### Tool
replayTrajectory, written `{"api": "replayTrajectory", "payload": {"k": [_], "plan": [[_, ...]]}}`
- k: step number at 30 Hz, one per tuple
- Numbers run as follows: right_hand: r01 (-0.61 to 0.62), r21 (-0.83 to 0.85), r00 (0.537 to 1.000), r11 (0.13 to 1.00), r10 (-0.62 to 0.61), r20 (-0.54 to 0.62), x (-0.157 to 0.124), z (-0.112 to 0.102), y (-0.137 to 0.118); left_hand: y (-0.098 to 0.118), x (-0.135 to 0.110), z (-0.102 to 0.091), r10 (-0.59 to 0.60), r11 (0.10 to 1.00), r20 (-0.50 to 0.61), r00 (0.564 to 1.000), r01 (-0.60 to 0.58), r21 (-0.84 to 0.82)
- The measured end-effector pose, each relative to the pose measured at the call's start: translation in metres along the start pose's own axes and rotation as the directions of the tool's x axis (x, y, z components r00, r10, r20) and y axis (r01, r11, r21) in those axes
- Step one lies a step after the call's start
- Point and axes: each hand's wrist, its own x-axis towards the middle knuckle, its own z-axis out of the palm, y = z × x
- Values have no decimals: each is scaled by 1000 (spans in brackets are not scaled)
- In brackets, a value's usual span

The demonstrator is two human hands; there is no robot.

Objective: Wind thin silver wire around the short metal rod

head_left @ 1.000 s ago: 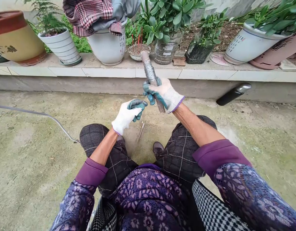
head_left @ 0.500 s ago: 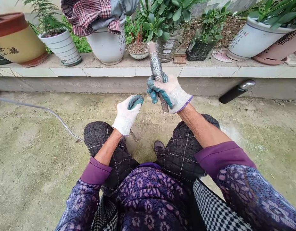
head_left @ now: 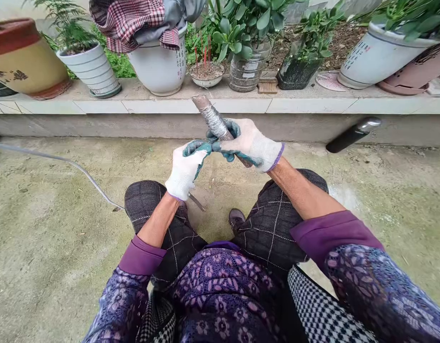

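I sit above a concrete floor, both hands in white gloves with green palms. My right hand (head_left: 250, 145) is closed around a brown stick (head_left: 203, 103) wound with thin silver wire (head_left: 215, 123); the stick tilts up and to the left. My left hand (head_left: 186, 167) is closed in a pinch right beside the right hand's fingers, at the lower end of the wire winding. The strand it pinches is too thin to make out here. A short stick (head_left: 196, 202) lies on the ground between my knees.
A tiled ledge (head_left: 141, 105) runs across ahead, carrying several plant pots (head_left: 91, 69), one draped with checked cloth (head_left: 129, 21). A black and silver cylinder (head_left: 350, 135) leans at the ledge's base on the right. A grey hose (head_left: 63, 164) trails over the floor at left.
The wire-wound stick has tipped from near upright to leaning left and come lower. My left hand has moved up and right until it meets the right hand.
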Motion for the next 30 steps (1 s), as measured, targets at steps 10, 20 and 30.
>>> {"api": "replayTrajectory", "payload": {"k": [10,20,30], "plan": [[-102,-169,980,980,128,152,-12,-4,-24,14,-6,-15,-248,954,373,894,292,-65],[-67,-205,988,977,94,124,-11,-3,-3,9,0,-21,-328,919,491,807,393,-32],[-63,-119,997,991,68,39,-11,6,-2,13,-4,-15,-338,936,387,858,348,48]]}}
